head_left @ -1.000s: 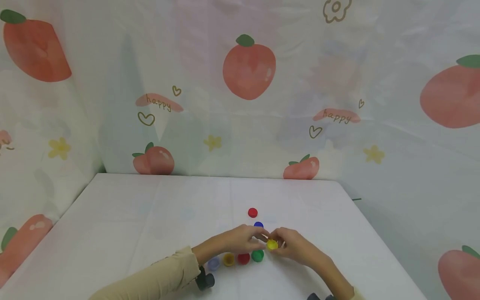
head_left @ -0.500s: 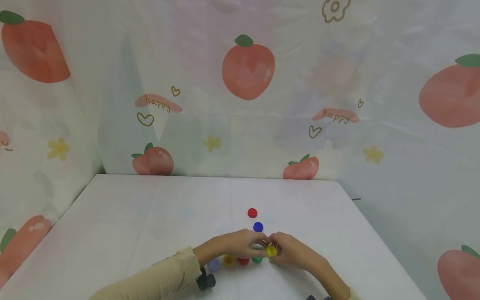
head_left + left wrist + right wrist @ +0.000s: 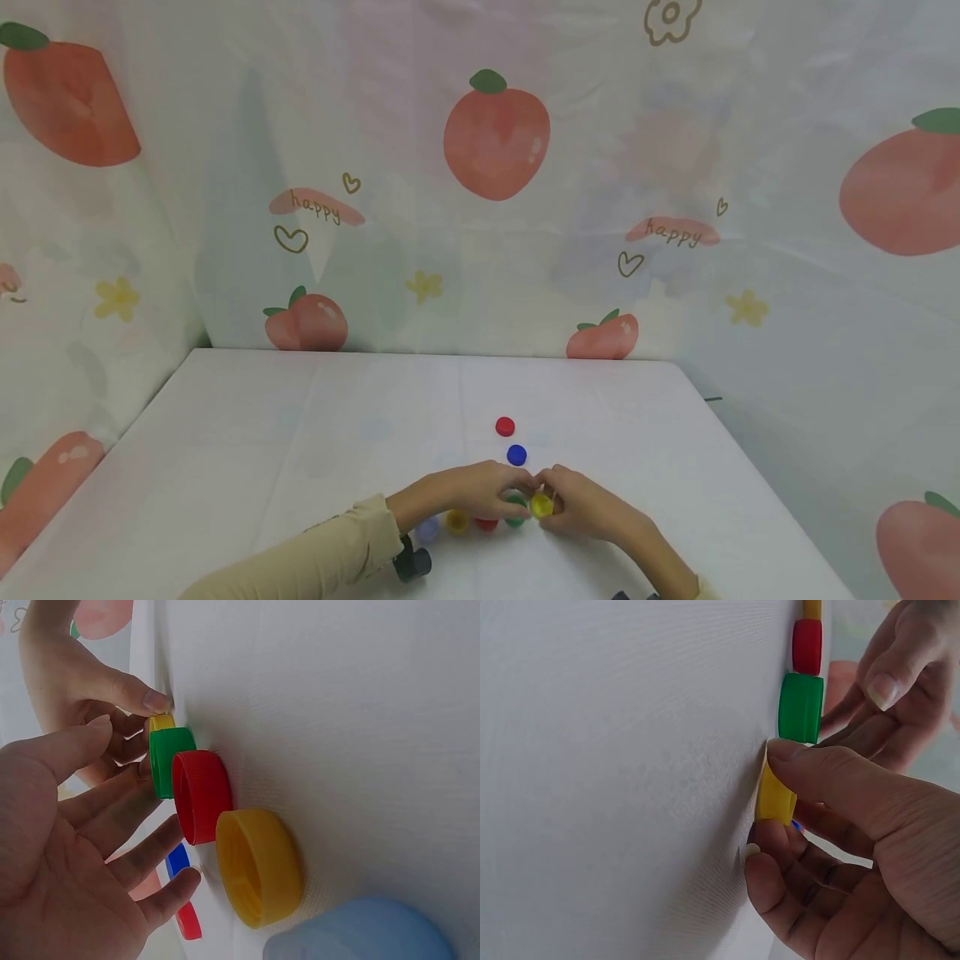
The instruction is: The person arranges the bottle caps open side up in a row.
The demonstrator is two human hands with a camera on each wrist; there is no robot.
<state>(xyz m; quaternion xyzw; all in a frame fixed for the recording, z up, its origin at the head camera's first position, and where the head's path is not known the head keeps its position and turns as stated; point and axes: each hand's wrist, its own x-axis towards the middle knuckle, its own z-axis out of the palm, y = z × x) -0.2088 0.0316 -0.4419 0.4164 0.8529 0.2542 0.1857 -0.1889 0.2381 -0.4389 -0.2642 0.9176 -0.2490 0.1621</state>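
Observation:
My right hand point(image 3: 588, 502) pinches a yellow bottle cap point(image 3: 778, 799) between thumb and fingers, at the right end of a row of caps. Beside it in the row sit a green cap point(image 3: 171, 761), a red cap point(image 3: 202, 797), a darker yellow cap point(image 3: 260, 868) and a light blue cap point(image 3: 360, 934). Over the row lies my left hand point(image 3: 487, 488), its fingers spread and loosely bent near the green and red caps, holding nothing. In the head view it partly covers those caps.
Behind the hands, a blue cap point(image 3: 516, 455) and another red cap point(image 3: 505, 427) lie on the white table point(image 3: 360, 400). A black wrist-worn device point(image 3: 412, 564) shows under the left sleeve point(image 3: 315, 550). A peach-patterned cloth point(image 3: 495, 275) hangs behind the table.
Both hands have come a little nearer the body. The yellow cap moved with the right hand to a place beside the green cap. The blue cap now shows whole.

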